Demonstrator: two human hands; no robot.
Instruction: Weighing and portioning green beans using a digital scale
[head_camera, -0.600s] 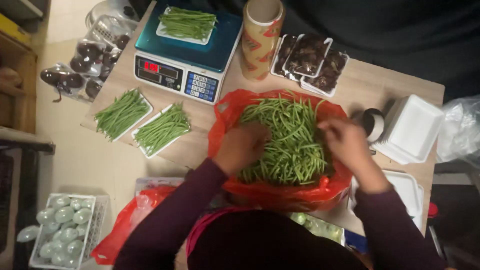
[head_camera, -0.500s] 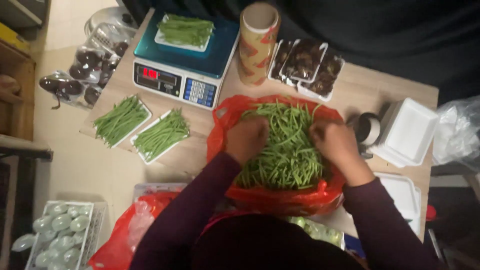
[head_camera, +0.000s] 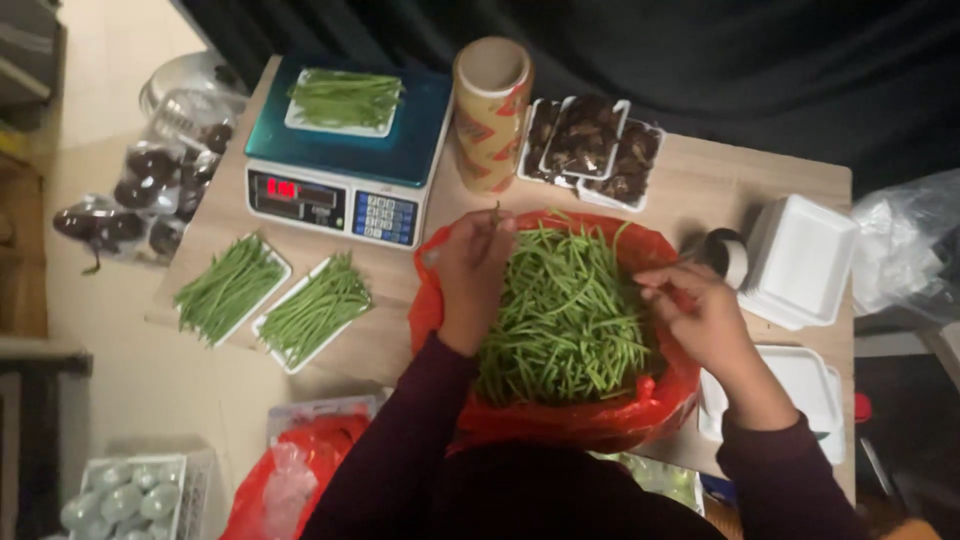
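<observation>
Heaped long green beans (head_camera: 565, 310) in a crumpled red plastic bag (head_camera: 650, 405), mid-table on the pale wooden tabletop (head_camera: 700, 190). Left hand (head_camera: 472, 262) at the heap's left edge, fingers pinched on a bean. Right hand (head_camera: 695, 315) at the right edge, fingers curled; grip unclear. Beyond: teal digital scale (head_camera: 350, 150) bearing a white tray of beans (head_camera: 343, 100), two filled trays (head_camera: 270, 300) leftward, patterned film roll (head_camera: 490, 115), stacked white foam trays (head_camera: 805, 260).

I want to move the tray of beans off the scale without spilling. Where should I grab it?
Probably by the two short ends of the white tray, coming from above: the green beans lie lengthwise and cover the middle, leaving only its rim bare on the flat scale.
</observation>
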